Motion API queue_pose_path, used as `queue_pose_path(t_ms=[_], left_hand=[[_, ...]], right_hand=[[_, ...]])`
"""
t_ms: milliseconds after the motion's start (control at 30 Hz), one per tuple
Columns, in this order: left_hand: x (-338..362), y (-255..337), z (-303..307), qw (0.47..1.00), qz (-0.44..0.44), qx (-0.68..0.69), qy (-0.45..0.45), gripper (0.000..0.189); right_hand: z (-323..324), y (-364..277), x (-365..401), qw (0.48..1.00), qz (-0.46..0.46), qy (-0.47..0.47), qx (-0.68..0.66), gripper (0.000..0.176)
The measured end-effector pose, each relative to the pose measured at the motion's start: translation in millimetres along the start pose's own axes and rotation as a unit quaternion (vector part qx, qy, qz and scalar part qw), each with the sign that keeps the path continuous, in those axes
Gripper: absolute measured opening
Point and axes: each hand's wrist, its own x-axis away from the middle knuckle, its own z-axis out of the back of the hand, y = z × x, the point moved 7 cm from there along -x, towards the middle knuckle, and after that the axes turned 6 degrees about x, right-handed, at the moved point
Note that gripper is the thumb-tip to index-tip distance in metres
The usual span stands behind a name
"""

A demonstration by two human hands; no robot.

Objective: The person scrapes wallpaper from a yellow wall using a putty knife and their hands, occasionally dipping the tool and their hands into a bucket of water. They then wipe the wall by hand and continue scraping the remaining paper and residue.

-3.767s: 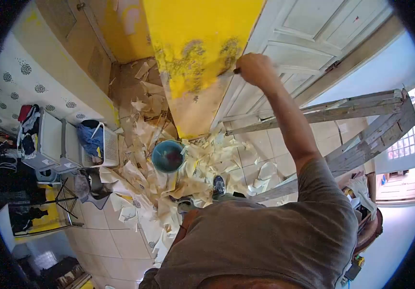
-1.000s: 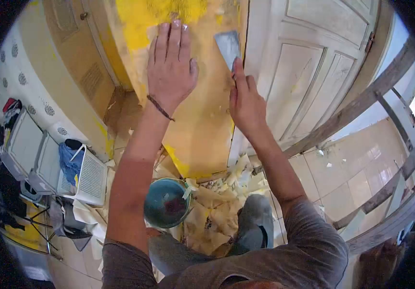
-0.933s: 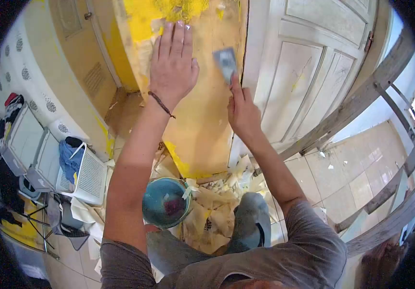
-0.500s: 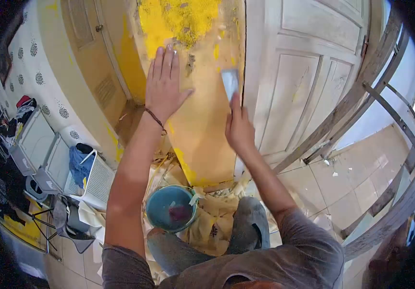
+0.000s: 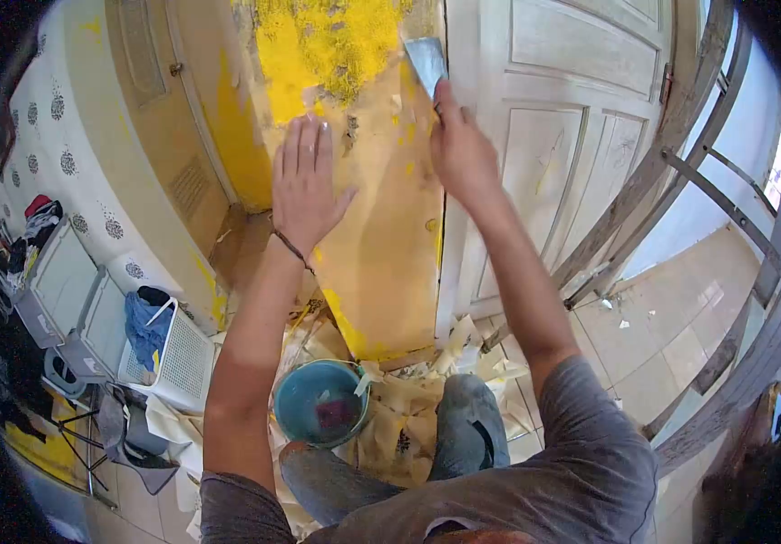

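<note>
My left hand (image 5: 307, 186) lies flat on the wall (image 5: 381, 272), fingers together and pointing up, thumb out to the side. Patchy yellow paint (image 5: 327, 54) covers the surface above its fingertips, and bare tan plaster shows lower down. In my right hand (image 5: 463, 150) is the handle of a scraper (image 5: 426, 66), whose wide metal blade rests at or near the wall's upper right edge, beside the white door frame. A blue-green bucket (image 5: 292, 399) with something dark pink inside stands on the floor below, between the left forearm and my knees.
Torn wallpaper pieces (image 5: 417, 399) litter the floor around the bucket. A white panelled door (image 5: 535, 163) is on the right, with a wooden ladder (image 5: 626, 208) in front. To the left are a white laundry basket (image 5: 182, 358), grey bins and a tan door (image 5: 150, 109).
My right hand has moved up the wall with the scraper, and its blade now sits higher. My left hand stays flat, slightly lower in view. The camera view has shifted a little.
</note>
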Motion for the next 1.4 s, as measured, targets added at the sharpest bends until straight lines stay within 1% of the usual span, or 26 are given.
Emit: queue_pose_path(t_ms=[33, 100, 167, 233, 333, 367, 467, 533, 567, 633, 667, 733, 767, 833, 900, 933, 967, 1033, 1100, 1133, 1167, 1233, 1300, 1333, 1367, 1400], left_hand=[[-6, -3, 2, 1.000, 0.001, -0.001, 0.001, 0.104], [-23, -11, 19, 0.996, 0.028, -0.023, 0.079, 0.100], [-29, -17, 12, 0.998, 0.032, -0.026, 0.054, 0.099], [-24, -8, 2, 0.999, 0.020, -0.021, 0.044, 0.098], [-7, 3, -10, 1.000, 0.017, 0.005, 0.021, 0.099], [-2, 7, -14, 1.000, 0.016, 0.010, 0.008, 0.099], [14, 13, -23, 0.999, 0.020, 0.028, -0.002, 0.099], [28, 18, -27, 0.998, 0.024, 0.049, -0.028, 0.098], [36, 21, -28, 0.998, 0.027, 0.051, -0.028, 0.098], [52, 24, -36, 0.997, 0.034, 0.043, -0.063, 0.095], [60, 24, -36, 0.997, 0.034, 0.039, -0.057, 0.095], [81, 23, -45, 0.992, 0.040, 0.055, -0.103, 0.095], [89, 23, -48, 0.992, 0.044, 0.054, -0.102, 0.095], [110, 29, -58, 0.987, 0.041, 0.043, -0.150, 0.096], [124, 36, -64, 0.984, 0.051, 0.049, -0.162, 0.096], [131, 40, -67, 0.982, 0.059, 0.050, -0.170, 0.096], [137, 45, -69, 0.982, 0.059, 0.054, -0.169, 0.096], [146, 44, -70, 0.977, 0.072, 0.105, -0.170, 0.093], [151, 38, -68, 0.977, 0.074, 0.094, -0.174, 0.092], [154, 36, -69, 0.975, 0.079, 0.088, -0.186, 0.092], [155, 34, -70, 0.975, 0.081, 0.088, -0.186, 0.092], [157, 35, -69, 0.982, 0.070, 0.076, -0.158, 0.093], [156, 39, -69, 0.980, 0.084, 0.080, -0.164, 0.094], [156, 40, -68, 0.978, 0.096, 0.080, -0.167, 0.095], [157, 40, -67, 0.979, 0.099, 0.079, -0.163, 0.095], [158, 39, -70, 0.976, 0.093, 0.067, -0.184, 0.095]], right_hand=[[13, 1, -7, 0.999, 0.035, 0.027, -0.002, 0.059], [56, 5, -21, 1.000, -0.022, 0.019, 0.000, 0.052], [81, 22, -49, 0.993, 0.074, 0.052, 0.082, 0.045], [116, 17, -72, 0.974, 0.130, 0.034, 0.181, 0.036], [131, 11, -119, 0.926, 0.282, 0.001, 0.251, 0.030], [134, 1, -129, 0.913, 0.305, -0.007, 0.270, 0.029], [127, -44, -140, 0.896, 0.325, -0.047, 0.298, 0.022], [96, -72, -125, 0.812, 0.334, -0.177, 0.444, 0.017], [69, -64, -120, 0.809, 0.432, -0.126, 0.378, 0.020], [47, -80, -94, 0.750, 0.509, -0.086, 0.414, 0.017], [58, -87, -96, 0.749, 0.510, -0.079, 0.415, 0.017], [96, -102, -117, 0.769, 0.456, -0.111, 0.434, 0.014], [115, -106, -126, 0.769, 0.434, -0.086, 0.461, 0.015], [129, -116, -131, 0.766, 0.385, -0.120, 0.501, 0.017], [88, -93, -130, 0.773, 0.478, -0.094, 0.407, 0.018], [60, -89, -122, 0.737, 0.474, -0.094, 0.472, 0.016], [47, -98, -98, 0.727, 0.514, -0.104, 0.444, 0.015], [49, -110, -88, 0.718, 0.509, -0.142, 0.452, 0.016], [74, -113, -124, 0.740, 0.457, -0.097, 0.483, 0.017], [93, -115, -139, 0.753, 0.488, -0.047, 0.440, 0.018], [116, -136, -134, 0.753, 0.420, -0.101, 0.496, 0.018], [100, -136, -139, 0.729, 0.465, -0.087, 0.494, 0.016], [44, -132, -114, 0.689, 0.511, -0.085, 0.507, 0.013], [34, -129, -90, 0.689, 0.597, -0.037, 0.408, 0.017], [39, -133, -87, 0.686, 0.600, -0.035, 0.409, 0.017], [46, -138, -93, 0.711, 0.580, -0.052, 0.393, 0.017]])
